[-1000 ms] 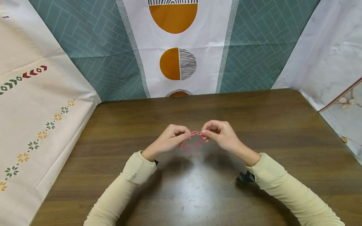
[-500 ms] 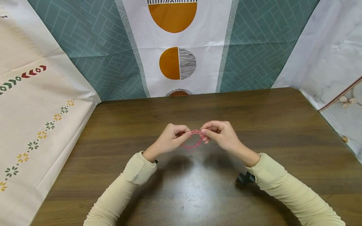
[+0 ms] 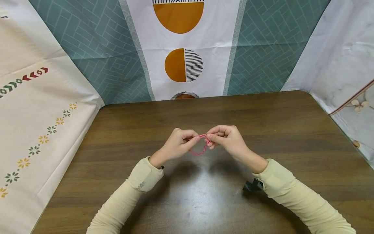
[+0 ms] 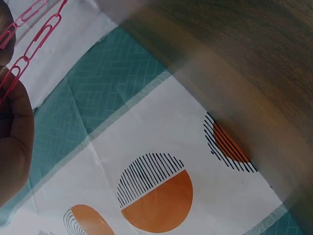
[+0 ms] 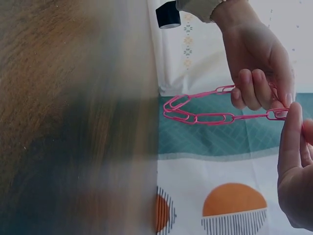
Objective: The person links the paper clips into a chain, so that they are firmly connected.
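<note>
A chain of pink paper clips (image 3: 199, 154) hangs in a loop between the two hands, above the table. My left hand (image 3: 177, 143) pinches one end between thumb and forefinger. My right hand (image 3: 228, 139) pinches the chain from the other side, its fingertips close to the left ones. Several linked paper clips (image 5: 212, 118) show plainly in the right wrist view, sagging in a curve away from the fingers. Part of the chain (image 4: 38, 43) also crosses the upper left corner of the left wrist view. Fingertips hide the clips at the pinched ends.
Beneath the hands lies a dark brown wooden table (image 3: 140, 120). Behind it hangs a teal and white cloth (image 3: 117, 65) with orange half circles. A cream embroidered cloth (image 3: 43, 113) hangs at the left, a pale one (image 3: 344, 65) at the right. Black wrist cameras (image 3: 253, 185) sit under the cuffs.
The left hand has shifted slightly right and the right hand slightly left, so the gap between their fingertips is narrower. The chain's hanging loop has changed shape a little.
</note>
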The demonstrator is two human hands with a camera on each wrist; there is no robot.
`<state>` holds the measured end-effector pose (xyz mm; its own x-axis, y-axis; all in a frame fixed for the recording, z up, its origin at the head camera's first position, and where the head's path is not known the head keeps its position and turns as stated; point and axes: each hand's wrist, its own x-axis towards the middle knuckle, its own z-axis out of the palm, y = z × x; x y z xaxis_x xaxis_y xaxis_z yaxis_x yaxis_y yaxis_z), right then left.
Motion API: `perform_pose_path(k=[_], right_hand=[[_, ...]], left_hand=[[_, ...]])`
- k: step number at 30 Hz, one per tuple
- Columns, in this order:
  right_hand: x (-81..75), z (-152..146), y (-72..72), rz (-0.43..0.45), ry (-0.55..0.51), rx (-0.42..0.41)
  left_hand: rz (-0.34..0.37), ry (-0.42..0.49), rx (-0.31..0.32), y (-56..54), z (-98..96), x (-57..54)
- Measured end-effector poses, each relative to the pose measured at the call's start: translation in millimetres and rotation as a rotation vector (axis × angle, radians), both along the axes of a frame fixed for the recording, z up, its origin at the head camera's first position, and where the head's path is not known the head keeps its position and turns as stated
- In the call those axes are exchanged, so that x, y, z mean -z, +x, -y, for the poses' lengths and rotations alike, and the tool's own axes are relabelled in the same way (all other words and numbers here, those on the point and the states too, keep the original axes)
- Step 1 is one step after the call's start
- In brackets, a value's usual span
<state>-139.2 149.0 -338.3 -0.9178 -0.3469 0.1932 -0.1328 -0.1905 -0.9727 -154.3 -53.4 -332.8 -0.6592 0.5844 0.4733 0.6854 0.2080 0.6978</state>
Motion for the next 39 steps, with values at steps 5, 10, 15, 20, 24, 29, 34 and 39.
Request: perform_pose_path(k=[5, 10, 15, 20, 24, 29, 34, 39], right_hand=[[-0.5, -0.9, 1.1, 0.038, -0.025, -0.018], [0.5, -0.6, 1.1, 0.078, -0.059, -0.034], [1.8, 2.8, 1.6, 0.139, -0.106, -0.057], [2.6, 5.5, 2.0, 0.169, -0.125, -0.057], [3.8, 7.0, 1.6, 0.164, -0.108, -0.063], [2.8, 8.4, 1.8, 0.161, -0.049, -0.045], [4.8, 7.6, 2.2, 0.131, 0.011, -0.054], [7.1, 5.5, 2.6, 0.115, 0.013, -0.066]], left_hand=[[-0.032, 0.008, -0.008, -0.1, -0.1, 0.8], [-0.072, 0.002, -0.008, -0.3, 0.5, 1.2], [-0.161, -0.002, -0.011, -1.7, -1.3, 4.0], [-0.225, -0.003, -0.021, -1.3, -2.8, 4.6], [-0.242, -0.015, -0.021, -1.6, -2.4, 6.5], [-0.25, -0.034, -0.019, -1.2, -2.7, 5.2], [-0.242, -0.039, -0.026, -1.5, -2.4, 4.3], [-0.144, -0.031, -0.014, -1.4, -0.1, 4.0]])
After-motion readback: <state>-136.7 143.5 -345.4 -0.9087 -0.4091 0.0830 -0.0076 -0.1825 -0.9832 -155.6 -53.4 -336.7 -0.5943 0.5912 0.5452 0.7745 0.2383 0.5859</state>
